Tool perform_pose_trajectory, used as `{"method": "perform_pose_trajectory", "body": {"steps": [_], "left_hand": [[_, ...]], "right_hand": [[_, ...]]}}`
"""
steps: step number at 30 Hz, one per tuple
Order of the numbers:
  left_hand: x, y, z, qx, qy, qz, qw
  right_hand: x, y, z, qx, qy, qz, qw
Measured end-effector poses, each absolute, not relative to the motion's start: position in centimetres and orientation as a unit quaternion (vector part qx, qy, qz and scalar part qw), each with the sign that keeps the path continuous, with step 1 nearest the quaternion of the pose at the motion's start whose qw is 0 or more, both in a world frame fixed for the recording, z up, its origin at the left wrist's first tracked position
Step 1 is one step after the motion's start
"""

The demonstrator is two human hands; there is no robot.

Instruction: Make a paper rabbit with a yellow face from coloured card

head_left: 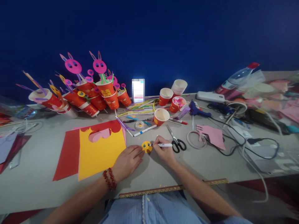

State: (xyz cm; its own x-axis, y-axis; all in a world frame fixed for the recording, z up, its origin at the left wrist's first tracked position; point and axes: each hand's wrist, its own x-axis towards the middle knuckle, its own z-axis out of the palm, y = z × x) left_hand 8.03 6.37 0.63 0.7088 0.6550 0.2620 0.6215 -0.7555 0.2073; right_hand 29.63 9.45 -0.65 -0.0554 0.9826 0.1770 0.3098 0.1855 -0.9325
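Grasping a white marker (165,145) in the right grip (163,152), clenched near the writing end, with the dark tip at an eye on a small yellow disc (146,150). Cannot tell between contact and hovering for that tip. Released in the left grip (130,158), laid palm down with fingertips resting on the disc's left edge. Ringed at the left wrist by a bracelet (112,179) of red beads. Positioned, as for the disc, flat on the grey tabletop (149,177), between both hands, and marked with two dark eyes. Bordered to the left by a yellow sheet (102,158) with a scalloped upper edge, laid over a red sheet (67,155). Flanked to the right by black-handled scissors (178,141) just beside the marker's rear end, then by a roll of tape (187,137) and a cut piece of pink paper (216,135). Backed by a paper cup (161,117) standing upright, and beyond it by a blue glue gun (199,110). Crowded at the rear left with tilted red cups and pink rabbit faces (73,66), all before a blue wall (149,37).
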Motion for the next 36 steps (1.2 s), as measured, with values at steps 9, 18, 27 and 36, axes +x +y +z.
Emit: {"method": "perform_pose_trajectory", "body": {"steps": [9,18,27,36], "left_hand": [[8.07,6.38,0.73,0.924,0.347,0.156,0.048],[8.06,6.36,0.67,0.923,0.348,0.156,0.047],[8.09,6.4,0.56,0.923,0.348,0.158,0.05],[8.11,6.36,0.85,0.922,0.348,0.161,0.051]], "right_hand": [[29.64,9.47,-0.81,-0.521,-0.623,0.367,0.453],[29.7,9.46,-1.01,-0.525,-0.624,0.362,0.453],[29.69,9.49,-0.96,-0.526,-0.621,0.36,0.456],[29.75,9.47,-1.16,-0.525,-0.623,0.361,0.454]]}}
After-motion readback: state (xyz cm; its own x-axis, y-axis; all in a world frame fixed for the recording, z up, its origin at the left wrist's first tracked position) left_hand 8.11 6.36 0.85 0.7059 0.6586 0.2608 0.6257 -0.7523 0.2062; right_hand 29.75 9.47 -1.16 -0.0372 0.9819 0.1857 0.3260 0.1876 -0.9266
